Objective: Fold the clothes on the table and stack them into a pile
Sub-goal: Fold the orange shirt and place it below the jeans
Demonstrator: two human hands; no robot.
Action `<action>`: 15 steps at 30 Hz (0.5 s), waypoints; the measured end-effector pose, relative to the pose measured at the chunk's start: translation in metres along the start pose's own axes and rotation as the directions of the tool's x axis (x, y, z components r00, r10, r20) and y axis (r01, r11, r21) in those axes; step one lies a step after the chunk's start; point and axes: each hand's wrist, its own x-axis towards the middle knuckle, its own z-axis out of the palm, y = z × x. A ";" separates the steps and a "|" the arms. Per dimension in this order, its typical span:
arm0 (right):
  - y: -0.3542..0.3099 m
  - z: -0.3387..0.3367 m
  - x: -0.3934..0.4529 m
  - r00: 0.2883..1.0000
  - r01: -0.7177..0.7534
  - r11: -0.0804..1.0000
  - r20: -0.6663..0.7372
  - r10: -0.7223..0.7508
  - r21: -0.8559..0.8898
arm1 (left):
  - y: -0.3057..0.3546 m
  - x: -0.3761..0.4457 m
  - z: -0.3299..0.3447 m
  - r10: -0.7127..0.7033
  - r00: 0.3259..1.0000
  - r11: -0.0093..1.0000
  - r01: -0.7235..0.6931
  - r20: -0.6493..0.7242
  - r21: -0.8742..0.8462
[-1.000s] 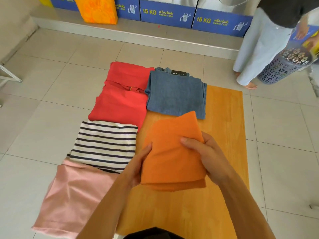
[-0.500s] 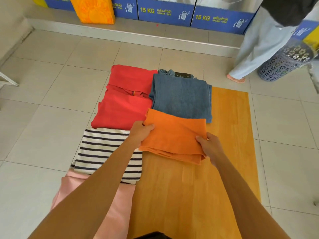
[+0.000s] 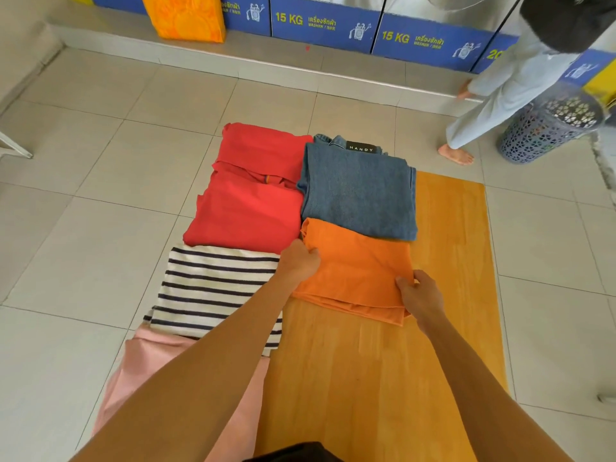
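Both hands, left (image 3: 300,261) and right (image 3: 421,291), pinch the folded orange cloth (image 3: 356,271) on the wooden table (image 3: 450,261).

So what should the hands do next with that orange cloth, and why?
Probably let go. The orange cloth already lies folded on the table beside the jeans, with the left hand and right hand gripping its edges.

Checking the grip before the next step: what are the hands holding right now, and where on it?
Both hold the folded orange cloth: left hand pinches its left edge near the far corner, right hand its right edge near the front.
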 end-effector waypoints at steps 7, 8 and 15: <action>0.005 0.001 -0.023 0.996 -0.078 0.996 -0.029 0.079 0.052 | -0.013 -0.036 -0.023 0.107 0.994 0.993 -0.106 0.029 -0.044; 0.008 0.002 -0.031 0.996 -0.066 0.997 -0.062 0.069 0.049 | -0.018 -0.044 -0.027 0.133 0.991 0.989 -0.131 0.025 -0.067; 0.014 0.022 -0.094 0.984 0.070 0.998 -0.165 -0.070 -0.009 | -0.065 -0.090 -0.049 0.155 0.988 0.971 -0.151 0.003 -0.183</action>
